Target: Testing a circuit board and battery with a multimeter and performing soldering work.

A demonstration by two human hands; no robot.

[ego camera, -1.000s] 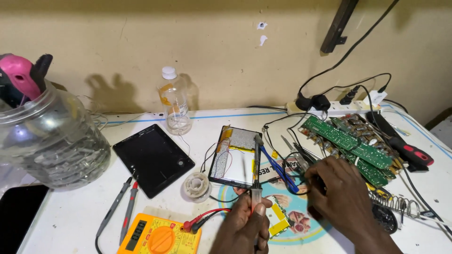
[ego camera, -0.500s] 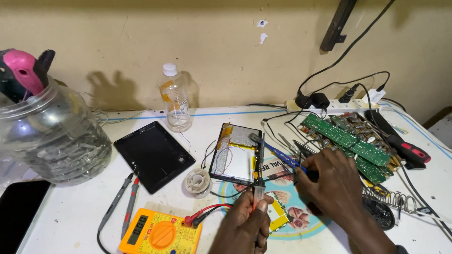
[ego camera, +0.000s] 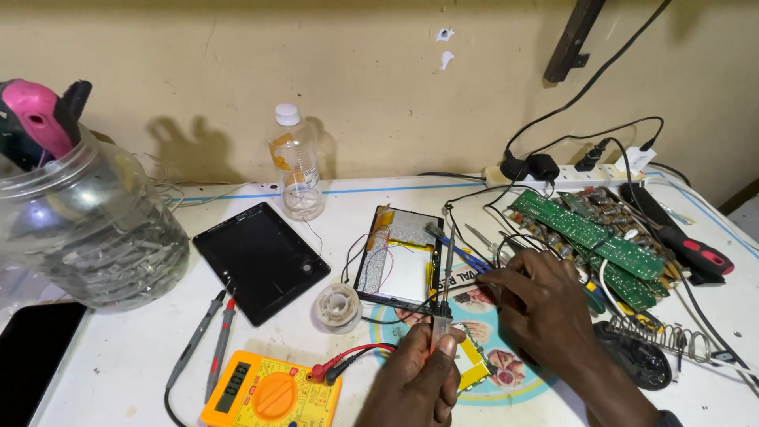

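My left hand (ego camera: 419, 379) is at the bottom centre, closed around the handle of a soldering iron (ego camera: 447, 269) whose thin shaft points up along the right edge of an opened tablet (ego camera: 399, 253). The tablet lies face down with its silver battery and wires exposed. My right hand (ego camera: 545, 308) comes in from the lower right with its fingers curled. Its fingertips sit by the tablet's lower right corner, next to a blue-handled tool (ego camera: 468, 258). What they pinch, if anything, is hidden.
A black tablet panel (ego camera: 261, 257), a solder spool (ego camera: 338, 304), a yellow multimeter (ego camera: 273, 391) with probes (ego camera: 213, 336), a plastic bottle (ego camera: 296, 162) and a big clear jar (ego camera: 87, 229) are on the left. Green circuit boards (ego camera: 593, 233), a power strip (ego camera: 569, 174), a red-handled screwdriver (ego camera: 700, 255) and a coil stand (ego camera: 664, 340) are on the right.
My right hand has slid left and up toward the tablet's right edge. My left hand keeps the soldering iron almost in place beside the tablet.
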